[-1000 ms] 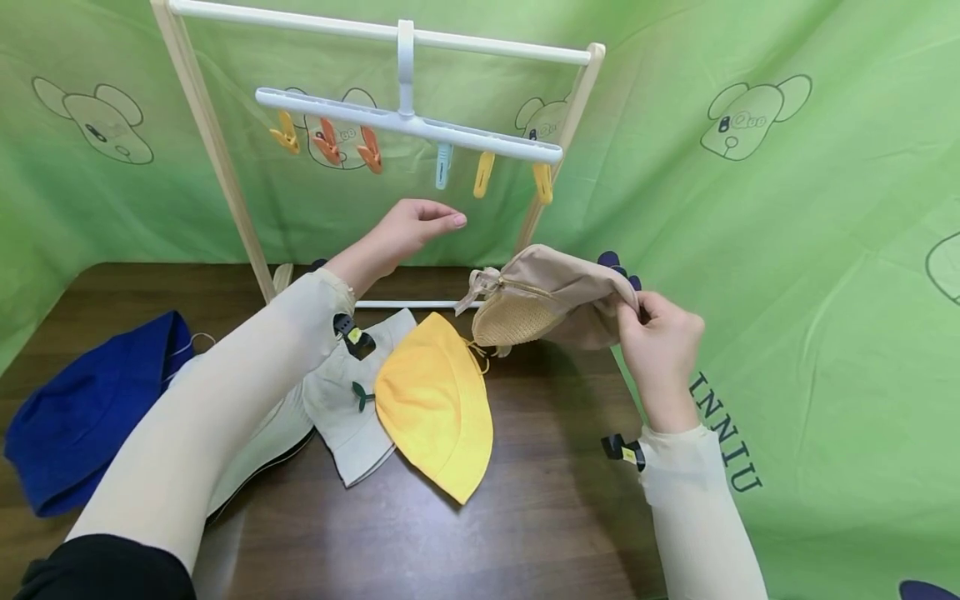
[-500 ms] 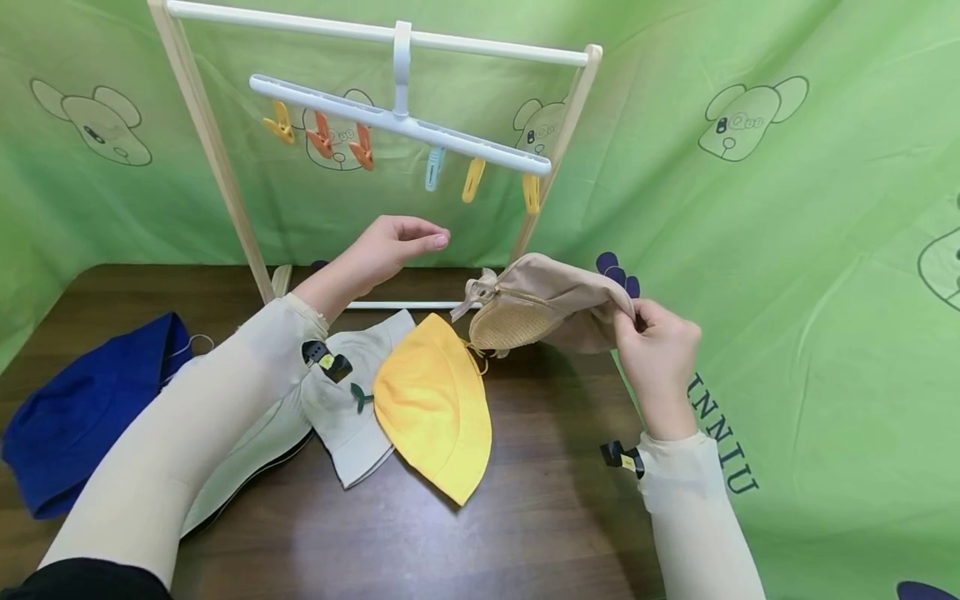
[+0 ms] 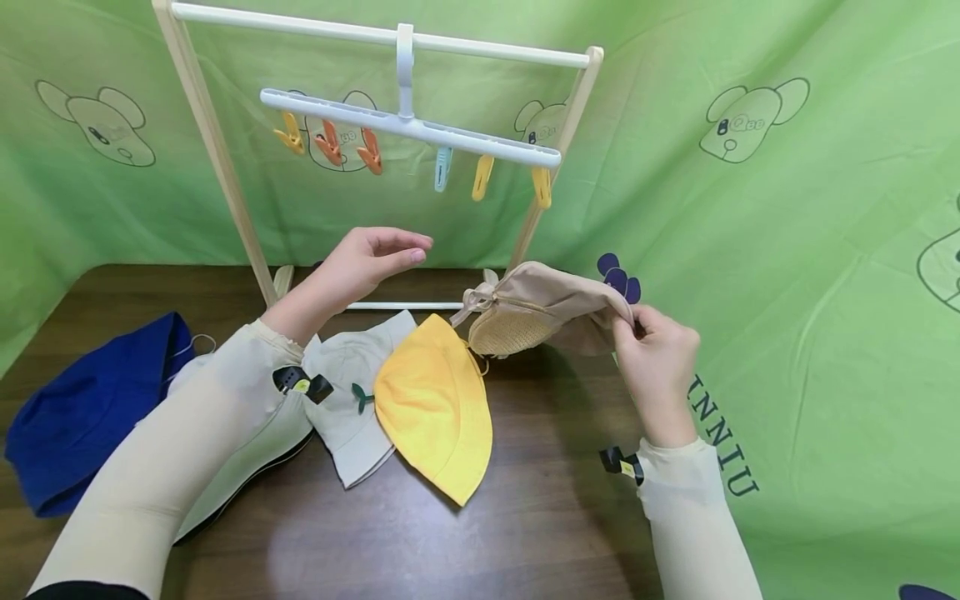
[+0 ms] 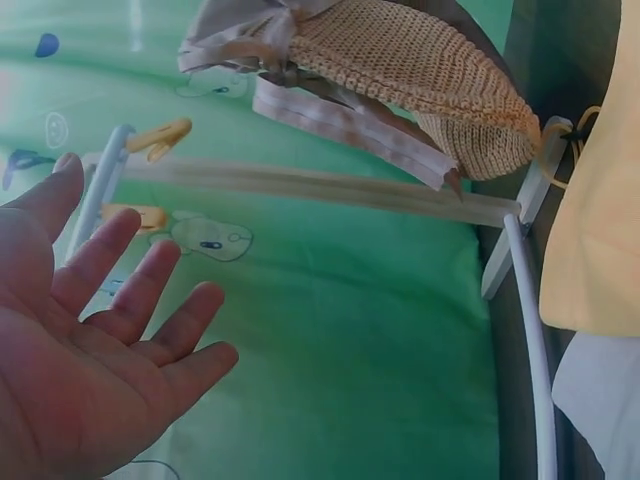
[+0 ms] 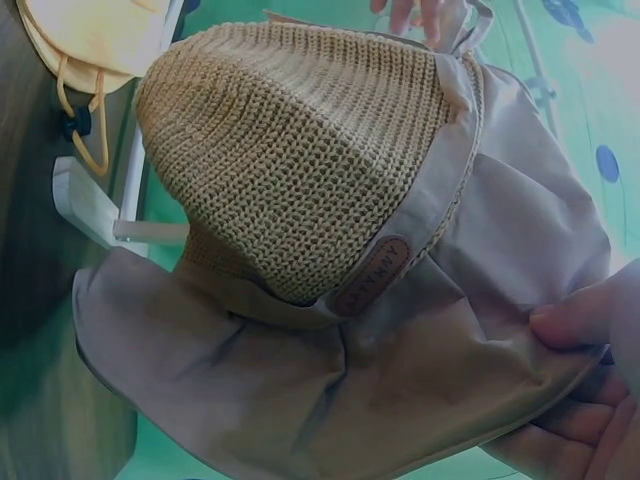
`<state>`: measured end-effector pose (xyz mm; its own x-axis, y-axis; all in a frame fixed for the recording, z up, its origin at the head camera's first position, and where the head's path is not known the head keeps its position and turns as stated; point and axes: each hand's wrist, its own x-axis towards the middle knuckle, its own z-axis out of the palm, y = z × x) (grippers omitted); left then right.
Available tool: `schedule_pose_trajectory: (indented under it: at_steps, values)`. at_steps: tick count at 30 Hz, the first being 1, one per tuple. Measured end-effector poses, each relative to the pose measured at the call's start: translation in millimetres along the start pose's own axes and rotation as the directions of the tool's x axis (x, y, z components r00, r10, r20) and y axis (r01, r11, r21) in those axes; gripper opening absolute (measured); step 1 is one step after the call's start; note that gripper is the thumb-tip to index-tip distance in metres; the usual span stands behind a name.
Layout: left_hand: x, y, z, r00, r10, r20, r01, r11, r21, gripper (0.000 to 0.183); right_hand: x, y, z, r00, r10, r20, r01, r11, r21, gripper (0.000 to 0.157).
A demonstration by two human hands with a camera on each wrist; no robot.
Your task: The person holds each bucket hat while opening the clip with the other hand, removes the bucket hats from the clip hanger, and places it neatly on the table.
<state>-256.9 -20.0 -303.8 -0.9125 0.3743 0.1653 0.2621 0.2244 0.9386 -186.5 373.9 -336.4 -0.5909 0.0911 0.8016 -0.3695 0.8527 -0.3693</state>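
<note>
My right hand [image 3: 656, 362] pinches the brim of a beige sun hat [image 3: 558, 296] between thumb and fingers, holding it up at the right of the rack. In the right wrist view the hat [image 5: 300, 150] shows a knitted straw crown, a wide cloth brim and a small brown label [image 5: 372, 275]. My left hand [image 3: 367, 262] is in the air below the hanger, fingers loosely extended and holding nothing. The left wrist view shows its palm [image 4: 90, 350] with fingers spread. A pale blue hanger [image 3: 408, 125] with several clothespins [image 3: 442, 169] hangs above.
A white-railed rack [image 3: 495, 48] with wooden legs carries the hanger. On the wooden table [image 3: 525, 517] lie a yellow hat [image 3: 435, 408], a pale grey hat [image 3: 348, 417] with a green sprout, and a blue hat [image 3: 97, 408]. Another whitish hat [image 3: 240, 467] lies partly under my left arm.
My left hand has moved down and left, away from the hanger, and its fingers have loosened. The hanger has swung slightly. My right hand and the sun hat have sunk a little.
</note>
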Motion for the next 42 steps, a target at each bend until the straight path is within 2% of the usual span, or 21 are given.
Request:
schedule_pose_trajectory:
  at_steps: [10,15,20,24,29,34,42]
  values:
    - [-30.5,5.2,0.7,0.998,0.056,0.022,-0.056,0.998,0.012,0.033,-8,-1,0.1,0.997,-0.077,0.001,0.077,0.997,-0.008,0.022]
    - [-42.8,0.7,-4.7,0.998,0.068,-0.001,-0.068,0.997,0.039,0.031,-14,0,-2.3,0.988,-0.143,0.055,0.146,0.988,-0.052,0.018]
    - [-53.8,-7.9,-13.9,0.998,0.058,-0.03,-0.056,0.997,0.055,0.031,-22,-1,-4.5,0.98,-0.186,0.075,0.189,0.981,-0.035,0.01]
    - [-62.7,-15.0,-21.3,0.998,0.035,-0.056,-0.03,0.996,0.084,0.034,-27,-1,-6.7,0.973,-0.208,0.1,0.211,0.977,-0.024,0.01]
    - [-72.1,-26.1,-25.8,0.996,0.04,-0.083,-0.034,0.997,0.075,0.032,-34,0,-6.7,0.96,-0.246,0.137,0.249,0.968,-0.007,0.007]
    - [-80.0,-32.4,-25.7,0.994,0.071,-0.079,-0.067,0.997,0.046,0.03,-40,0,-6.0,0.945,-0.283,0.164,0.288,0.958,-0.003,0.005]
    - [-92.7,-37.9,-22.3,0.999,0.015,-0.051,-0.011,0.997,0.077,0.032,-49,7,-6.6,0.899,-0.377,0.222,0.372,0.926,0.067,0.005]
